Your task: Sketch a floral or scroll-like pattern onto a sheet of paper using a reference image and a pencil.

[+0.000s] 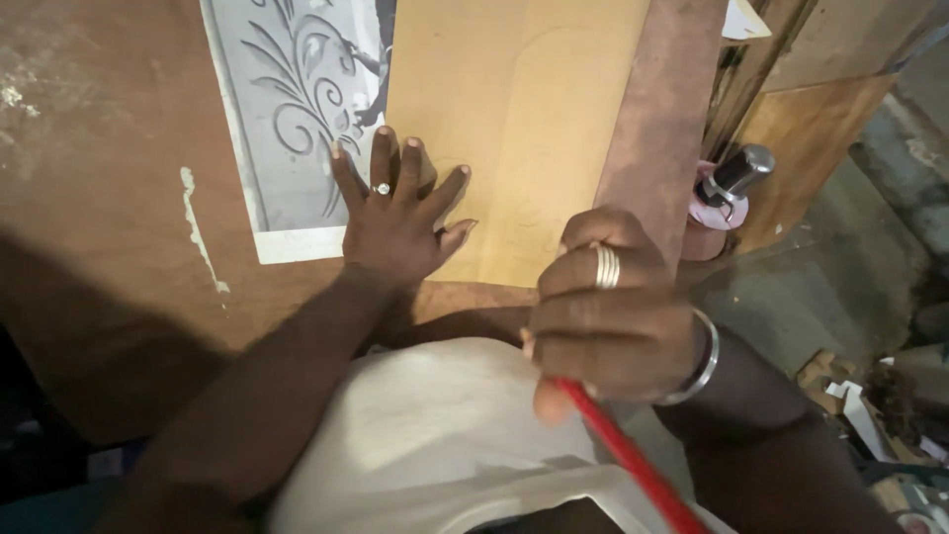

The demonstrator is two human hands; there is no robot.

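Note:
My left hand (395, 213) lies flat with fingers spread on a tan wooden board (524, 119), its fingertips over the edge of a grey printed sheet with a leafy scroll pattern (297, 109). A ring sits on one finger. My right hand (603, 316) is closed around a thin red pencil-like stick (633, 460), close to the board's near edge; its tip is hidden under the hand. The right hand wears rings and a metal bracelet.
Board and sheet rest on a worn brown table (109, 198). A pink tool with a metal knob (727, 188) sits past the table's right edge. Plywood panels (820, 129) lean at the upper right. Scraps litter the floor (870, 396) at the right.

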